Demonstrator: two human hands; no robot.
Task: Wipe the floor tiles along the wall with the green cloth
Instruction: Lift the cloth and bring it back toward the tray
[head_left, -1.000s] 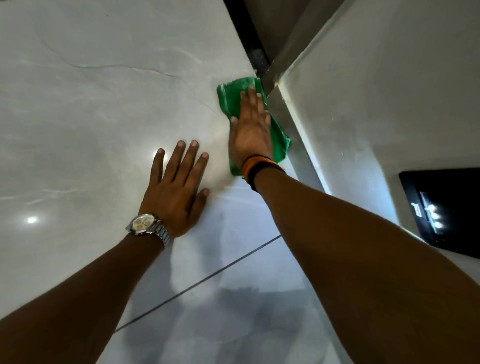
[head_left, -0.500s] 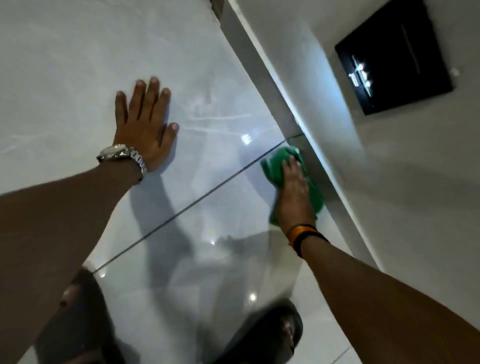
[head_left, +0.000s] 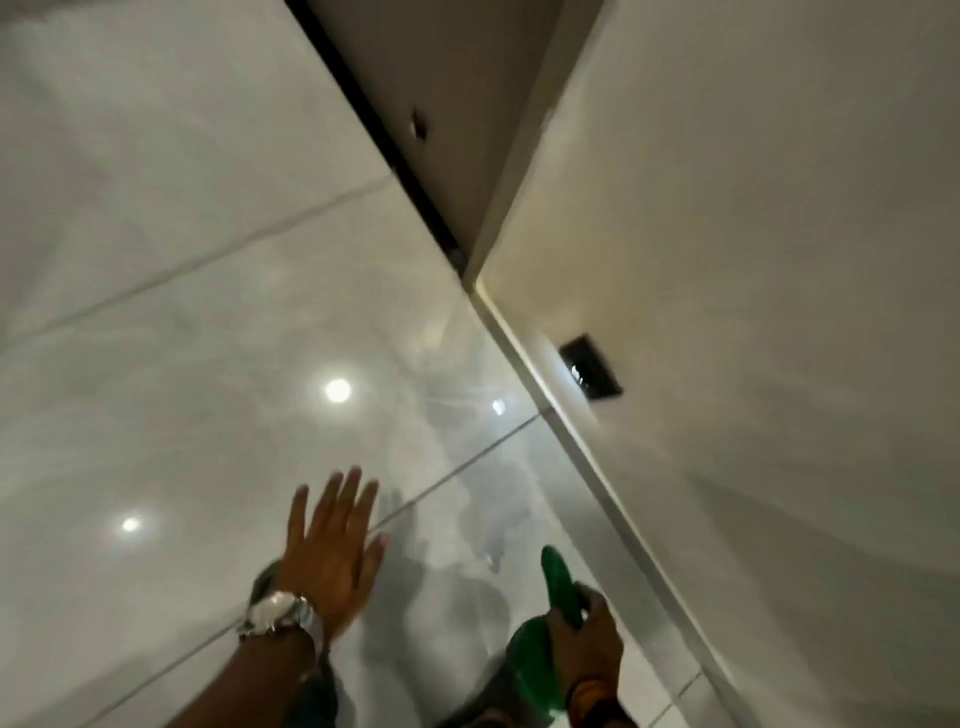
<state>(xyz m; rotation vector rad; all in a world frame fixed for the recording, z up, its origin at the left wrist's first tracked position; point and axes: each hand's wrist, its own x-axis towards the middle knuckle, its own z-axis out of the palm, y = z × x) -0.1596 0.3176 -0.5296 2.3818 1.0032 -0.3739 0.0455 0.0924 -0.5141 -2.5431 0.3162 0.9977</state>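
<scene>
Lifted since before, right hand (head_left: 587, 644) grips green cloth (head_left: 558, 582).

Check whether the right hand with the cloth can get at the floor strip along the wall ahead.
Probably yes. The right hand grips the green cloth beside the skirting, and the tiles ahead show nothing lying on them. The left hand is off to the side.

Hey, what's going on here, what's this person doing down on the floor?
A person is cleaning glossy floor tiles next to a wall. The right hand grips a bunched green cloth near the skirting; whether the cloth touches the tile is hard to tell through the blur. The left hand, with a wristwatch, is spread open over the floor.
</scene>
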